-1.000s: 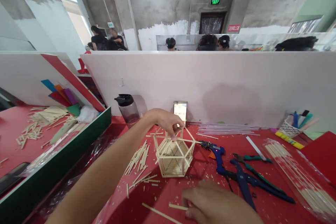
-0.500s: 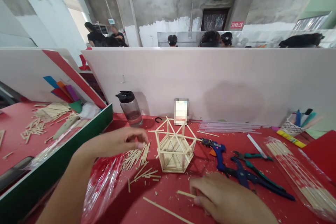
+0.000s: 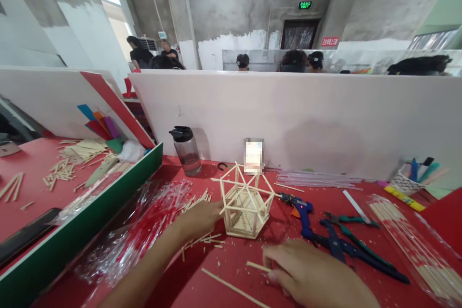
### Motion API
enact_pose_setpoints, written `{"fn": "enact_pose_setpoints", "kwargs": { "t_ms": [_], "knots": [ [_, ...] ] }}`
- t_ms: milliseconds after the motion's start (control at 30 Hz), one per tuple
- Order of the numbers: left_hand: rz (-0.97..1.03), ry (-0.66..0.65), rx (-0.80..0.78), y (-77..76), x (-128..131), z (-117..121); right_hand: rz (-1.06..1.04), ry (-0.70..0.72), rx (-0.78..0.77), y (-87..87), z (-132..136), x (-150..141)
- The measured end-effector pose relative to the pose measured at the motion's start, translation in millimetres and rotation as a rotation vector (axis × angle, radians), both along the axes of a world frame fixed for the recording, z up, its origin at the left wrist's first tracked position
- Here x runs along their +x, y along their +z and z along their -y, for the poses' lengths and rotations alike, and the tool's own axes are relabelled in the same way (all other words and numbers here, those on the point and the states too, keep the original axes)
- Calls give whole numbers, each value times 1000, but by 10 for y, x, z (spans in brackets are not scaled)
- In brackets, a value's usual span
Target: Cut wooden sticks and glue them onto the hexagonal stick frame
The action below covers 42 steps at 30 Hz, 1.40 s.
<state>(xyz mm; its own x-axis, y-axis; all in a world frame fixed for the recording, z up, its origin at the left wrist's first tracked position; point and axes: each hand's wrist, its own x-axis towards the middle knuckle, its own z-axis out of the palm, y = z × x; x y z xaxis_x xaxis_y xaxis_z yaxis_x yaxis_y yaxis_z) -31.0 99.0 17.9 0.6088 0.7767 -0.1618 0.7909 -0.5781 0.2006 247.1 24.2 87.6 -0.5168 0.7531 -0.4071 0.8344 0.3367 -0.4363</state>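
Note:
A small many-sided frame built from wooden sticks (image 3: pixel 246 211) stands upright on the red table, with a slatted floor and thin sticks sloping up across its top. My left hand (image 3: pixel 202 217) reaches to its left side, fingers together against the left corner; the fingertips are partly hidden. Under that hand lies a pile of short cut sticks (image 3: pixel 195 200). My right hand (image 3: pixel 306 272) rests on the table in front, pinching a short wooden stick (image 3: pixel 257 266). One longer stick (image 3: pixel 234 288) lies left of it.
A blue glue gun (image 3: pixel 303 214) lies right of the frame, its nozzle close to it. Beyond are pliers (image 3: pixel 339 245), bagged sticks (image 3: pixel 411 245) and a pen basket (image 3: pixel 407 178). A water bottle (image 3: pixel 187 154) and a lit phone (image 3: pixel 254 156) stand behind. Crumpled plastic (image 3: pixel 130 236) lies left.
My left hand left the top of the frame, drew back over the stick pile, then came to the frame's left side. My right hand keeps its short stick with little movement.

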Motion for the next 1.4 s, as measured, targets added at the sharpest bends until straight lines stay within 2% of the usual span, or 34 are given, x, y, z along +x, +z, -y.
{"fn": "enact_pose_setpoints", "kwargs": {
  "t_ms": [100,200,333,500,700,1000,1100,1233,1300,1400],
  "knots": [
    [-130,-11,30,-48,55,-34,5,-7,6,4,-1,9],
    [-163,3,44,-57,75,-30,4,9,11,6,-9,17],
    [-39,27,20,-35,48,-6,11,40,14,15,-21,8],
    [225,-42,-65,-16,16,-11,11,30,13,13,-33,-4],
    [226,-15,-113,43,36,26,-1,17,-6,10,-37,-10],
    [357,-136,-229,85,38,27,17,31,9,-6,-60,4],
    [354,-132,-250,127,-81,60,35,30,1,28,-55,12],
    [377,-50,-269,261,-443,154,5,15,5,48,-38,47],
    [355,23,-323,334,-654,199,-10,2,13,42,-32,70],
    [210,169,-309,416,-896,223,-27,4,26,19,-29,107]
  ]
}}
